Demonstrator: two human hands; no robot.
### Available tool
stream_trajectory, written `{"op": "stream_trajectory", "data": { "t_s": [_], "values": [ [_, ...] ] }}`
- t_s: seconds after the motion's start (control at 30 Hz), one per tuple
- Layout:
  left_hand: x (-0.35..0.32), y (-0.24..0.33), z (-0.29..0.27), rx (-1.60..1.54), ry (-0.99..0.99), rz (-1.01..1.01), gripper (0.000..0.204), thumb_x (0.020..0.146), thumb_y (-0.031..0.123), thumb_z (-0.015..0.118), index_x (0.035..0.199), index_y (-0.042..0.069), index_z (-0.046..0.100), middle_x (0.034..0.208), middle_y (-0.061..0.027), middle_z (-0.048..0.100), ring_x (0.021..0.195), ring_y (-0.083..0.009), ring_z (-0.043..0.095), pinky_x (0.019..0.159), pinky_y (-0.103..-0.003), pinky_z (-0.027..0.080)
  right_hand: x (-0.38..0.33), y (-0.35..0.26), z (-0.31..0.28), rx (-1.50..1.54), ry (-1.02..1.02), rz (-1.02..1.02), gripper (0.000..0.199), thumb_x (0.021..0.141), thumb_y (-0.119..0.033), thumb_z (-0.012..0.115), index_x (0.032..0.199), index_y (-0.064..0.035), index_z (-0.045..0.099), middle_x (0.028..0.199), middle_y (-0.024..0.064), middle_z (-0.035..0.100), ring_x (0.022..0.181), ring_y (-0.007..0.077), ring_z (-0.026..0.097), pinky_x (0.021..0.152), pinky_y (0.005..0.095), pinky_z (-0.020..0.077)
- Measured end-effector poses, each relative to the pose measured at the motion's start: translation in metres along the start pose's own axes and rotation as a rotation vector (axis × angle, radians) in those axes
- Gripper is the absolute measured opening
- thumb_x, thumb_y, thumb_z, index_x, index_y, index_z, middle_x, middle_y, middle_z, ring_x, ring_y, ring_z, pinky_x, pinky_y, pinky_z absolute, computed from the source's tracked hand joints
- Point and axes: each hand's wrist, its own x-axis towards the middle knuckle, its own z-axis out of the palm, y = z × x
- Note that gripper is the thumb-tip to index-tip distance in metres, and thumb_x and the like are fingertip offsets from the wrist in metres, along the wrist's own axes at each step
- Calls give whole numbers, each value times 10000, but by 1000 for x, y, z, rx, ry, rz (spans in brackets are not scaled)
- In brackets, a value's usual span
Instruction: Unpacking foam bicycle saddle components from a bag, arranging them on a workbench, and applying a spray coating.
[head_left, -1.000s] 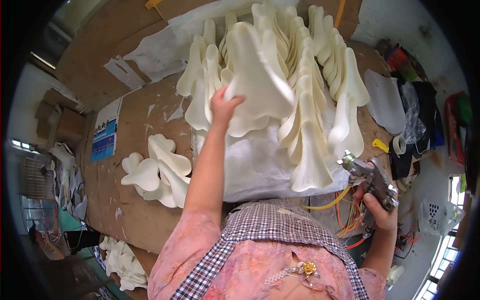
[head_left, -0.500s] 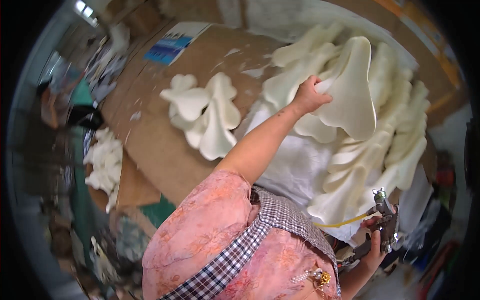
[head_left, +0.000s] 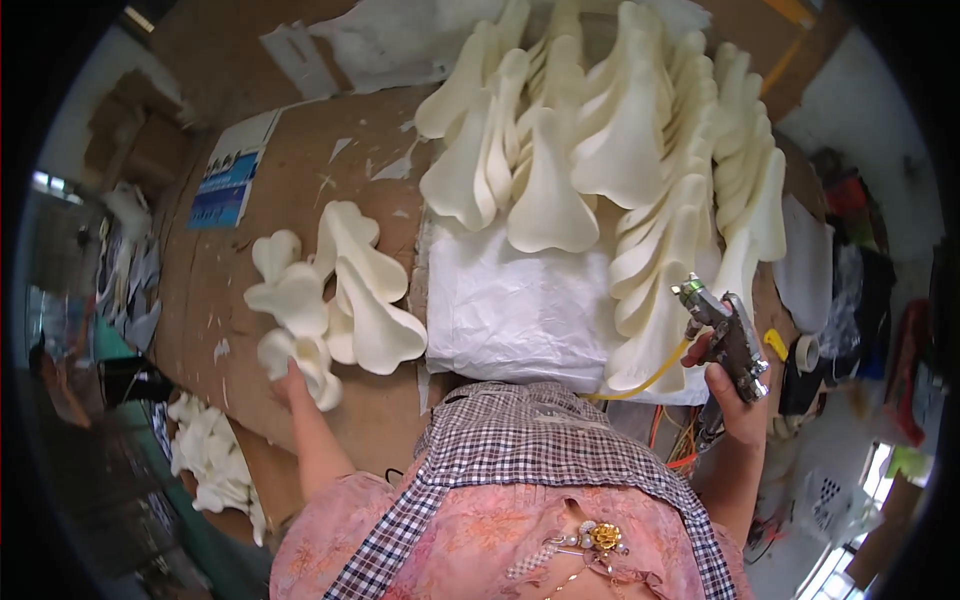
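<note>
My left hand [head_left: 284,378] is closed around the edge of a curled cream foam pad [head_left: 318,372], at the near end of a small cluster of similar pads [head_left: 375,325] on the left of the table. Its fingers are partly hidden behind that pad. On the right, my right hand [head_left: 738,402] grips a metal spray gun [head_left: 728,335], nozzle end up, with a yellow hose [head_left: 655,378] running from it. Long overlapping rows of flared cream pads [head_left: 555,200] fan out beyond and left of the gun.
White sheeting [head_left: 510,300] lies under the rows on the brown tabletop [head_left: 210,290]. A blue-and-white printed sheet [head_left: 228,185] rests at the far left. Lower left, more cream pieces [head_left: 215,455] are heaped below the table edge. A tape roll [head_left: 806,352] sits at right.
My left hand has moved from the rows on the right, where it held up a pad, to the cluster on the left. The view has turned; my right hand still holds the spray gun.
</note>
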Motion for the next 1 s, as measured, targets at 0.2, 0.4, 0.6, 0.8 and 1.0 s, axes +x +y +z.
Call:
{"op": "stream_trajectory", "data": {
  "t_s": [0.2,0.4,0.6,0.8,1.0],
  "values": [
    [-233,262,60,-843,-369,1339,423,741,108,691,1127,1,556,1092,-108,578,999,-211,550,876,-321,430,-34,-11,-8,-28,292,-6,606,798,-171,641,1301,33,373,903,87,576,821,165,560,788,299,449],
    [-430,342,137,-336,-385,1570,412,733,170,629,1097,-3,541,1083,-211,542,1035,-358,496,901,-424,413,-65,-27,4,-2,421,-90,585,828,-180,564,1334,12,341,916,95,562,808,204,566,745,343,460],
    [-352,361,71,-830,-422,1515,192,776,105,557,928,4,616,895,-176,580,821,-302,561,740,-394,444,-81,-23,-9,66,139,91,691,755,-200,685,1319,30,360,1030,108,572,789,163,577,731,301,479],
    [-208,293,4,-1216,-705,947,269,852,48,513,1101,-44,559,991,-78,618,852,-145,586,769,-279,473,-53,-9,4,59,159,70,603,784,-135,636,1309,13,379,892,90,585,723,146,566,642,276,474],
    [-227,246,62,-1284,-1135,721,203,852,54,526,1045,-4,559,960,-71,616,823,-142,586,772,-276,470,-69,-22,-10,-6,104,11,666,767,-192,673,1318,24,367,933,111,588,733,169,574,681,312,485]
  ]
}}
